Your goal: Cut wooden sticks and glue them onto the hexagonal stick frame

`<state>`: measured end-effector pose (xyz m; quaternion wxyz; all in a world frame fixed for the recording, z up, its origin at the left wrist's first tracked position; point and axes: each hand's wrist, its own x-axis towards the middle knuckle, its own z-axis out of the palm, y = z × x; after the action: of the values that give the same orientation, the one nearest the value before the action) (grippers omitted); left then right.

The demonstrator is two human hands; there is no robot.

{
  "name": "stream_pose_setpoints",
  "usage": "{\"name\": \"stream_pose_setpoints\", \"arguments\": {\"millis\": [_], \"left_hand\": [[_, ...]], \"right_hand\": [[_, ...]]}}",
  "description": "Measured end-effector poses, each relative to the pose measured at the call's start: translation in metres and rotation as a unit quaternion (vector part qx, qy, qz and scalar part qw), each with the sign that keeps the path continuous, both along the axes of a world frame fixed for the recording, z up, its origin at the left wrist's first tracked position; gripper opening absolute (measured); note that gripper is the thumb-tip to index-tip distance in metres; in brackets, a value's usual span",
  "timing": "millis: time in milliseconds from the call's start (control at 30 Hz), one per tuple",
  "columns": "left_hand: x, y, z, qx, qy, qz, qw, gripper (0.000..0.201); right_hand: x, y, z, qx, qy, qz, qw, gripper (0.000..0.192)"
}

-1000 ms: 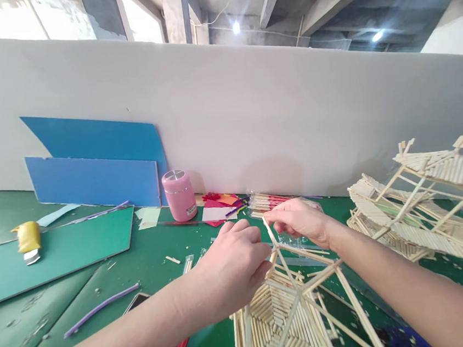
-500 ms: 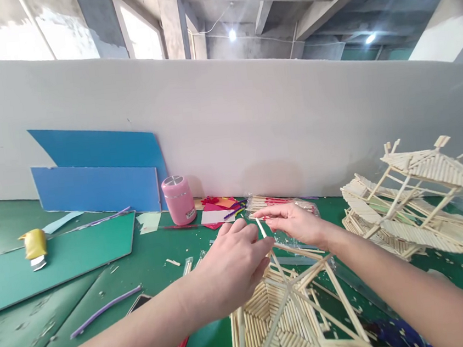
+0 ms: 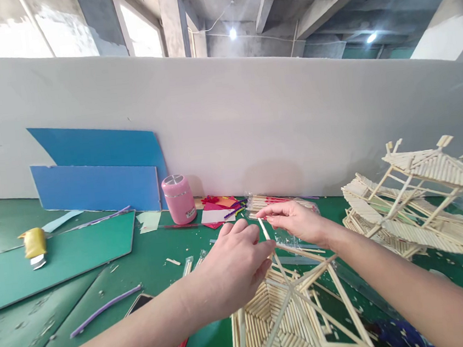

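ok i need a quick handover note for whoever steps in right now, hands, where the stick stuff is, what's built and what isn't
Left hand: fingers closed at the lower part of a thin wooden stick, over the near stick model.
Right hand: pinches the same stick near its top end; the stick stands tilted.
Things: near stick model on the green mat, its floor of sticks laid and its slanted ribs up. A larger stick building stands to the right. A clear bag of sticks lies behind the hands, by the pink jar.
Done: base and several ribs.
Left: this stick looks not yet fixed; whether more are due, I cannot tell.
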<state>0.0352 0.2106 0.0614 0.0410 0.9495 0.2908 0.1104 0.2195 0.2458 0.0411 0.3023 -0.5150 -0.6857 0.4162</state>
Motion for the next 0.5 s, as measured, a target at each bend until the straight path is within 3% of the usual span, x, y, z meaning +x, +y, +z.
{"name": "stream_pose_setpoints", "arguments": {"millis": [200,300,400,500], "left_hand": [[0.002,-0.001,0.001,0.001,0.005,0.006,1.0,0.027],[-0.003,0.0,0.009,0.013,-0.021,0.012,1.0,0.03],[-0.02,-0.004,0.025,0.056,-0.114,0.048,0.991,0.031],[-0.047,-0.021,0.038,0.121,-0.234,0.116,0.958,0.024]], "right_hand": [[-0.001,0.0,-0.001,0.002,0.003,-0.006,1.0,0.027],[0.003,-0.003,0.001,0.011,0.01,-0.031,0.999,0.028],[0.014,-0.011,0.01,0.032,0.021,-0.085,0.996,0.029],[0.034,-0.03,0.02,0.062,0.035,-0.155,0.985,0.026]]}}
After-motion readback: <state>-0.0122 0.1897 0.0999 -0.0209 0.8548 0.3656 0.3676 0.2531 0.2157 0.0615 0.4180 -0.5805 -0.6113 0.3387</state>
